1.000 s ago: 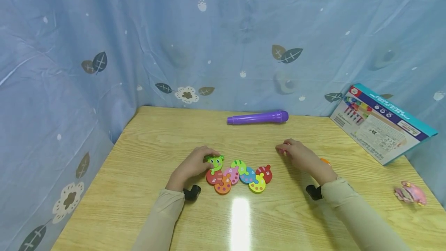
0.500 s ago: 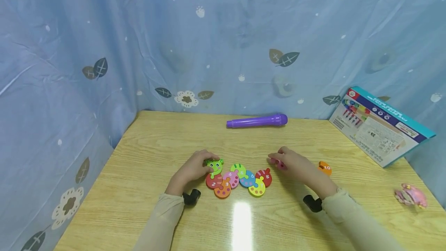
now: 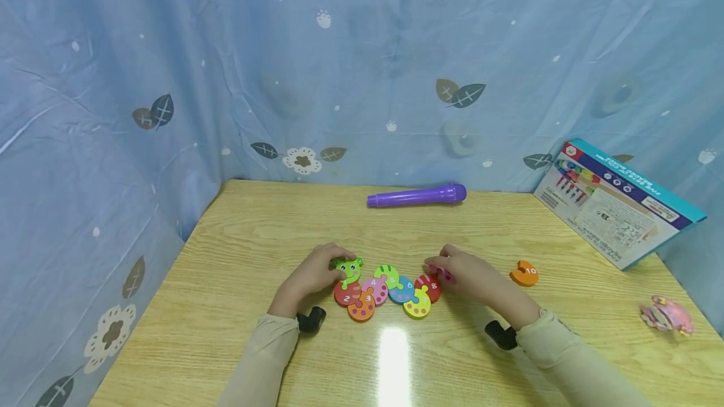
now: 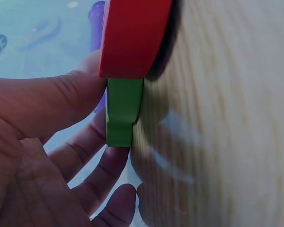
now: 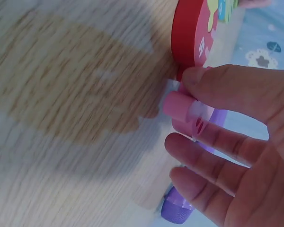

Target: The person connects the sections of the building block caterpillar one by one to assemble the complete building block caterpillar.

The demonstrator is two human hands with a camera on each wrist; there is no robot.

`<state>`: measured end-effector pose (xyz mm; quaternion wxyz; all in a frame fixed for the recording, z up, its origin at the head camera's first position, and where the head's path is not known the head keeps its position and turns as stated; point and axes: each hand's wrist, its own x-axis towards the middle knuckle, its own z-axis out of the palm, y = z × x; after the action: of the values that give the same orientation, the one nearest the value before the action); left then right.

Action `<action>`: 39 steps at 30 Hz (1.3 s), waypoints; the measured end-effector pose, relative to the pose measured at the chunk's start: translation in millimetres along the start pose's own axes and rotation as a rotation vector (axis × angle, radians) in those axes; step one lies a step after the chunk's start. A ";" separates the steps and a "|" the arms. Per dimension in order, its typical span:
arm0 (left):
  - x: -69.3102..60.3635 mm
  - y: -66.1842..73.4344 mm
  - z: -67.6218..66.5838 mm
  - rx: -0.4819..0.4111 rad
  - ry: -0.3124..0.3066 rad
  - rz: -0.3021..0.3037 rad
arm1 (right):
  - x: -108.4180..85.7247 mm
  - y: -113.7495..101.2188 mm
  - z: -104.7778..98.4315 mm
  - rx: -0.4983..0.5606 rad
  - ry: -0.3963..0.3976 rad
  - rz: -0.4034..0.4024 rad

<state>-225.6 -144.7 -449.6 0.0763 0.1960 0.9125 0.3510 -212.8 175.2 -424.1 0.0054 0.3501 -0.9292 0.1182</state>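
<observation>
Near the middle of the table lies a joined caterpillar number puzzle (image 3: 387, 292), with a green smiling head piece (image 3: 350, 272) at its left and a red piece numbered 8 (image 3: 434, 292) at its right. My left hand (image 3: 315, 275) holds the head piece; in the left wrist view, thumb and fingers lie about its green edge (image 4: 124, 101). A pink puzzle piece (image 5: 179, 106) is pinched by my right hand (image 3: 472, 276), close beside the red piece's knob. Whether those two pieces touch is hard to tell. Fingers partly hide the pink piece's face.
An orange piece numbered 10 (image 3: 525, 274) lies right of my right hand. Behind the puzzle is a purple toy microphone (image 3: 417, 196). A printed box (image 3: 616, 206) leans at the back right, with a small pink toy (image 3: 667, 315) in front. A blue curtain (image 3: 362, 68) surrounds the table.
My right hand has moved left and toward me with the pink piece, up to the red piece. The orange piece has come into full sight. My left hand stays on the head.
</observation>
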 end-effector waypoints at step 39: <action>2.6 -5.3 2.5 -0.024 -0.014 -0.033 | -11.7 5.8 -15.8 -0.084 -0.062 0.207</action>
<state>-228.8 -145.7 -455.0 0.0907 0.1823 0.9108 0.3591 -208.9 190.5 -411.0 -0.0210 0.2552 -0.9643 0.0684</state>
